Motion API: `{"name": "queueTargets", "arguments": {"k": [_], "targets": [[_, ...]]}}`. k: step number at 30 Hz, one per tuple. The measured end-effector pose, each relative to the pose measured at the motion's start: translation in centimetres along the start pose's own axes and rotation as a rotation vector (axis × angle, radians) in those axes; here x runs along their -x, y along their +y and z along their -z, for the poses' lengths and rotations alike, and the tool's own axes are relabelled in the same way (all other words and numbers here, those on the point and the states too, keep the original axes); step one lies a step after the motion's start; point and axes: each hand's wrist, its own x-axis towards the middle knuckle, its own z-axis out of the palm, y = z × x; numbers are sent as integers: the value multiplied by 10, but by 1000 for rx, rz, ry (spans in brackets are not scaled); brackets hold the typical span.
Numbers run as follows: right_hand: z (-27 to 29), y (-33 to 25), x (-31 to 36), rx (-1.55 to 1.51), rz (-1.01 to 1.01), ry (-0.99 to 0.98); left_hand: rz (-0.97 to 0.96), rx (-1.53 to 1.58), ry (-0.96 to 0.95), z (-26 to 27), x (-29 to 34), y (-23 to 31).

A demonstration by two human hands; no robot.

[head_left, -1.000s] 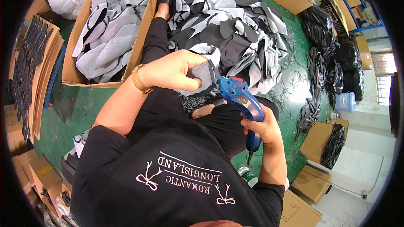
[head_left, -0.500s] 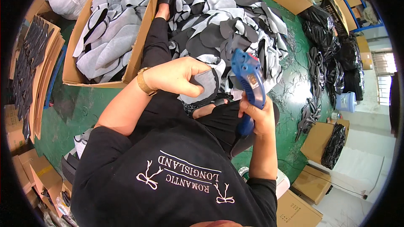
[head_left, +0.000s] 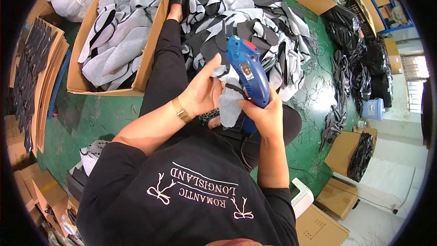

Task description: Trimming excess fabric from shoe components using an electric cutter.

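My right hand (head_left: 266, 114) grips a pair of blue electric scissors (head_left: 250, 70) with a red button, its head pointing up and away from me. A grey fabric piece (head_left: 231, 107) with dark edging hangs between my hands, partly behind the scissors. My left hand (head_left: 205, 89), with a gold watch on the wrist, holds this piece at its left side; the thumb points up and the other fingers curl in, partly hidden. The cutting tip is close to the fabric, but contact cannot be made out. Beyond lies a large heap of grey and black fabric pieces (head_left: 241, 13).
A cardboard box (head_left: 148, 64) full of similar pieces stands at the left by my outstretched leg. Black plastic bags (head_left: 343, 25) and a blue bucket (head_left: 374, 109) line the right side. Dark trimmings lie scattered on the green floor (head_left: 314, 123).
The scissors have moved left and toward my left hand. My left hand has turned, thumb now upward, and the fabric piece now hangs lower between both hands.
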Motion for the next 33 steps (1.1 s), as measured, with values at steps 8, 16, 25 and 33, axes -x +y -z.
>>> {"name": "queueTargets", "arguments": {"k": [8, 16, 25, 33], "targets": [[13, 7, 3, -55, -58, 92, -84, -68, 12, 14, -7, 29], [24, 29, 1, -69, -97, 48, -283, -272, 183, -4, 3, 25], [36, 13, 38, -243, -275, -75, -536, -390, 302, -11, -5, 15], [32, 18, 39, -273, -284, -103, -607, -542, 283, -16, -6, 11]]}}
